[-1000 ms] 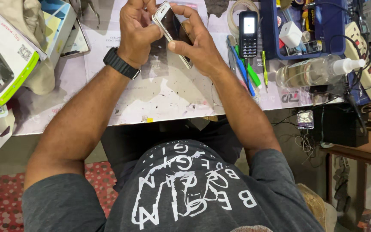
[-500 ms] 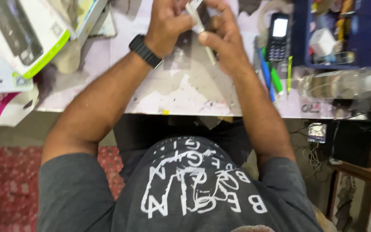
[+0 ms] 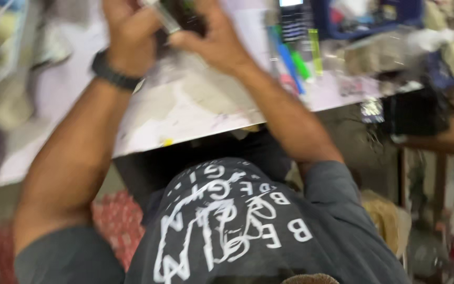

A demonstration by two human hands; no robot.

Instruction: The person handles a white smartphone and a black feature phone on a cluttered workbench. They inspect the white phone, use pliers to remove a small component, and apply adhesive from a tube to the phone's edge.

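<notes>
The picture is blurred by motion. My left hand [image 3: 130,34], with a black watch on its wrist, and my right hand [image 3: 214,42] both grip a dark smartphone [image 3: 177,13] at the top edge of the view, above the white worktable [image 3: 185,113]. The phone is partly cut off by the frame and partly hidden by my fingers. My forearms reach up from my grey printed shirt at the bottom.
A small black keypad phone [image 3: 292,21] and blue, green and red pens [image 3: 290,66] lie right of my hands. A blue tray [image 3: 374,18] with clutter stands at the back right. Boxes sit at the left edge. A red patterned floor shows below the table.
The view has tilted and swung down, so my hands and the phone have slid to the top edge. Both hands still hold the phone. The picture has grown blurrier.
</notes>
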